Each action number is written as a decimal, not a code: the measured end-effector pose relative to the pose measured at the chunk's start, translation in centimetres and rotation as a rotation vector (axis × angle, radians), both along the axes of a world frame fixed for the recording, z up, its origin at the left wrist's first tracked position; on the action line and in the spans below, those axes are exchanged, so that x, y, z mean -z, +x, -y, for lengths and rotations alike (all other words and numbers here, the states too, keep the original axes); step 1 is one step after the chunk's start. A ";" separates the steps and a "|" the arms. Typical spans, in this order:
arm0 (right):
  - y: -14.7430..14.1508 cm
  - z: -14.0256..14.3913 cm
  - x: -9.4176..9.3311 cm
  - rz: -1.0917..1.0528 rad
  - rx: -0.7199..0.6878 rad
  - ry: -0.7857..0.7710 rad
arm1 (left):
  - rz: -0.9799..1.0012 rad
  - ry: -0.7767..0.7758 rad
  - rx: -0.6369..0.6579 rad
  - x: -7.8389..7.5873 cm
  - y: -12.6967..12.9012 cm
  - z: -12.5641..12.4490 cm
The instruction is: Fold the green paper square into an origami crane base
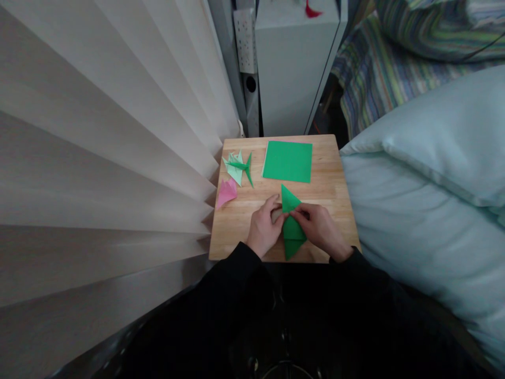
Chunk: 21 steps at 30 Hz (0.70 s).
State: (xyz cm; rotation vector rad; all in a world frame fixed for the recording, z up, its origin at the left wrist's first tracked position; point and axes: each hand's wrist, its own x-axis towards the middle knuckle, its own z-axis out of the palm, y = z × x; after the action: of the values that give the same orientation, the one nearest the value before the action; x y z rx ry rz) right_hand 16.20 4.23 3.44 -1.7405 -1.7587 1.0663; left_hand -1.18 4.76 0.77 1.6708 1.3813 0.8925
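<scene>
A partly folded green paper (pixel 292 226) lies on the small wooden table (pixel 240 221), pointed at both its far and near ends. My left hand (pixel 263 227) pinches its left edge near the middle. My right hand (pixel 320 226) presses and grips the paper from the right, fingertips meeting the left hand's at the fold. Both sleeves are black.
A flat green paper square (pixel 288 161) lies at the table's far side. Folded light-green and green paper figures (pixel 239 166) and a pink one (pixel 226 192) sit at the far left. Pleated blinds (pixel 98 158) stand left, a pale pillow (pixel 426 200) right, a white cabinet (pixel 294 63) behind.
</scene>
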 end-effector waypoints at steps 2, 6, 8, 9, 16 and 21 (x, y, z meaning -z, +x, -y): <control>-0.3 0.0 -0.3 -0.231 0.061 -0.007 | 0.184 -0.120 -0.055 -0.7 0.2 -0.2; -0.7 0.1 -1.5 -0.493 0.156 -0.072 | 0.295 -0.099 -0.080 -2.3 0.3 -0.4; -0.9 0.2 -2.1 -0.571 0.200 -0.069 | 0.310 -0.076 -0.082 -3.3 0.2 -0.3; -0.9 0.3 -2.5 -0.607 0.217 -0.060 | 0.306 -0.062 -0.063 -3.8 0.1 -0.3; -1.0 0.4 -3.3 -0.796 0.220 -0.137 | 0.290 0.020 0.022 -6.2 -0.7 -0.4; -0.7 0.4 -3.1 -0.838 0.257 -0.151 | 0.290 -0.005 0.082 -6.3 -1.2 -0.8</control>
State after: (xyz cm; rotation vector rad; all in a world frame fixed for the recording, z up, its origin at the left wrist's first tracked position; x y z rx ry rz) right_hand 15.47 3.82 6.58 -1.2495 -0.9315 1.5327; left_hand -2.41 5.55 7.02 1.5131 1.1105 1.0371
